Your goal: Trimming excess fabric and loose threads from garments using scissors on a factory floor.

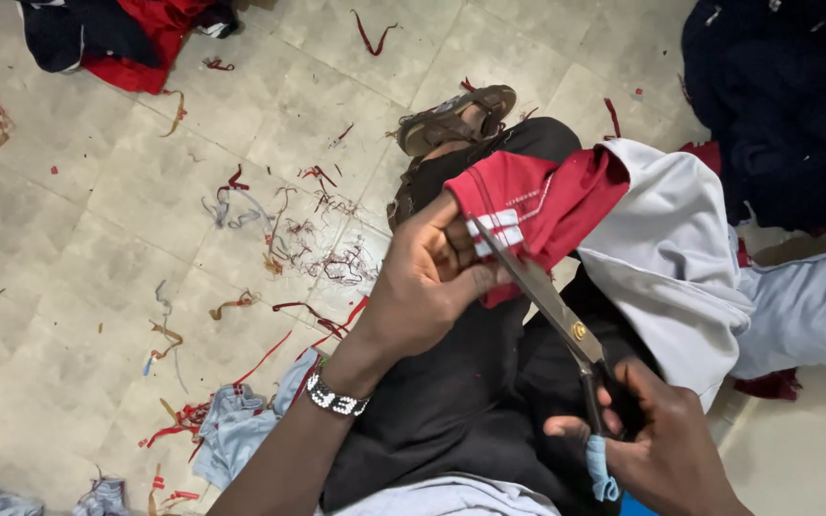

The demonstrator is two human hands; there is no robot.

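Observation:
My left hand (429, 277) pinches the red edge of a red and grey garment (623, 229) that lies over my lap. My right hand (657, 444) grips the dark handles of a pair of scissors (552, 301). The metal blades point up and left, and their tips sit against the red cloth with white stripes, right beside my left fingers. A beaded band circles my left wrist. My legs in dark trousers (470, 392) are under the cloth, and a sandalled foot (456, 117) rests on the tiled floor beyond.
Red, grey and brown thread and fabric scraps (317, 253) litter the tiled floor at left. A red and dark cloth pile (117, 38) lies top left, a dark blue pile (786, 105) top right, light blue cloth (805, 311) at right and light blue pieces (231, 430) bottom left.

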